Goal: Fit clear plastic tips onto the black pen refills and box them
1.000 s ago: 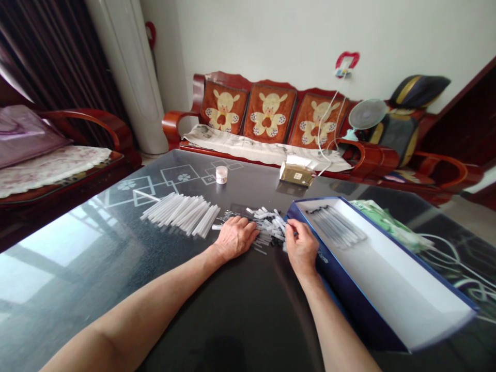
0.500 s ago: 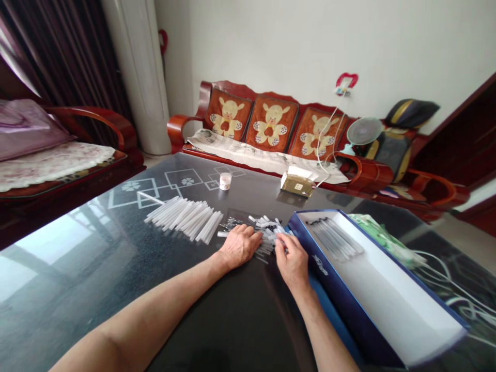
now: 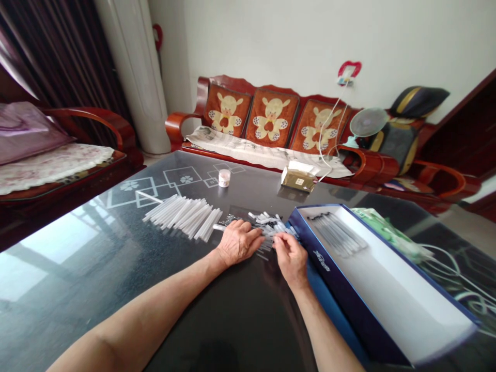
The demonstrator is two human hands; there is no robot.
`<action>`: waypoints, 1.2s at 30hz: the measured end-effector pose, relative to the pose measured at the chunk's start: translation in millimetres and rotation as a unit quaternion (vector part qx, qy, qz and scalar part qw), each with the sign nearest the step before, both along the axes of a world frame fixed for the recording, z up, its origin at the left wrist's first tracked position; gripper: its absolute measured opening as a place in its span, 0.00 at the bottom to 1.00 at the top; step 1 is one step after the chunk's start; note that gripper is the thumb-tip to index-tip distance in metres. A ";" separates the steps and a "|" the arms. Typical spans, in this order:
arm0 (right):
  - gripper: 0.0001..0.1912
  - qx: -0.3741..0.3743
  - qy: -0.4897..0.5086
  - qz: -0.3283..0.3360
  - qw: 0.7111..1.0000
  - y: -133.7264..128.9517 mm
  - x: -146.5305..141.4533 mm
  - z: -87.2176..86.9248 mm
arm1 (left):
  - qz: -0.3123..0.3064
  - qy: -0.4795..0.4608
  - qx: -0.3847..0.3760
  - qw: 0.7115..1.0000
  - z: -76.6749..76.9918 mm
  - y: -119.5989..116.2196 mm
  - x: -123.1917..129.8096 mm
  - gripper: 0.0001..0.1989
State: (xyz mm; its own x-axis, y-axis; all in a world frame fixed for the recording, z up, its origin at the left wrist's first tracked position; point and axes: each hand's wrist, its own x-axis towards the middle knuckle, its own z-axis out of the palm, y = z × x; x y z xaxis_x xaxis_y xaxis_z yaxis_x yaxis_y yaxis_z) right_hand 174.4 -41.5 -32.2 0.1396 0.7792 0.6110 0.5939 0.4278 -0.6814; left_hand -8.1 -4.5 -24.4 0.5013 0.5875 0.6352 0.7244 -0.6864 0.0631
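A: What has just changed?
B: The right hand (image 3: 291,258) has come away from the box (image 3: 387,284) toward the left hand (image 3: 238,243); their fingertips now nearly meet at the near side of the pile (image 3: 271,222)
A: Meaning what?
B: Both hands seem to share one small spot of work now
A: And the grips?
B: The right thumb and fingertips are closed together, but what sits between is too small to tell. The left fingers curl down; one tube (image 3: 219,227) juts out leftward, and whether they grip it, B cannot tell
A: The other parts?
B: White tubes (image 3: 182,214) lie to the left, grey rods (image 3: 341,235) in the box's far end, on the right
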 end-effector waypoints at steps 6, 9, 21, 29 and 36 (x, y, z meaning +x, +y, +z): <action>0.14 0.080 -0.100 -0.008 0.992 -1.5 -4.7 4.0 | 0.007 -0.004 0.008 1.000 -2.1 2.7 -0.5 0.17; 0.12 0.099 -0.180 0.039 0.978 -0.5 -12.0 4.4 | -0.003 0.003 0.007 1.000 -2.0 1.3 0.3 0.17; 0.10 0.116 -0.249 -0.115 0.955 14.2 13.6 -7.0 | 0.105 -0.051 0.030 0.993 5.5 15.5 -19.1 0.17; 0.12 0.075 -0.268 -0.004 0.961 7.0 -18.9 -0.4 | 0.000 -0.022 0.020 1.000 6.8 7.1 -10.0 0.15; 0.14 0.076 -0.198 -0.017 0.977 9.0 -9.4 -4.5 | -0.124 -0.198 -0.014 0.972 19.5 -2.1 -6.6 0.11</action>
